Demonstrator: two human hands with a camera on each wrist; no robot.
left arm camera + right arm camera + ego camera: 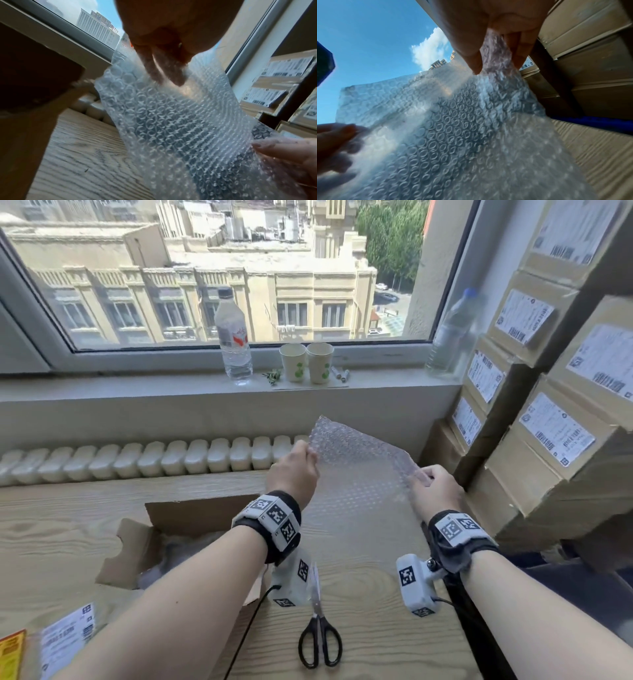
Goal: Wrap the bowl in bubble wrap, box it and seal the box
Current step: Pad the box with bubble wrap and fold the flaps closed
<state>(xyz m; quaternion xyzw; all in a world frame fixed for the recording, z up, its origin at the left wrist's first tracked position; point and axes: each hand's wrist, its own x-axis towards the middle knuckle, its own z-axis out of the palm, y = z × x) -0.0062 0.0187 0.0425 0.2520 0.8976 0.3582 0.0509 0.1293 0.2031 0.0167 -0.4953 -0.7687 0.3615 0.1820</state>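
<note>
Bubble wrap (359,470) is pinched at its far corners by left hand (293,472) and right hand (435,491), held taut above table (376,594), likely for spreading flat.

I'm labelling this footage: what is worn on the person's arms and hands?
Both forearms are bare, no sleeves or gloves. Each wrist has a black strap carrying white blocks printed with black square markers, and a white camera unit hangs beneath with a thin black cable.

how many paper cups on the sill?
2. Left cup and right cup stand side by side on the sill, just right of the bottle. None seems hidden.
</note>
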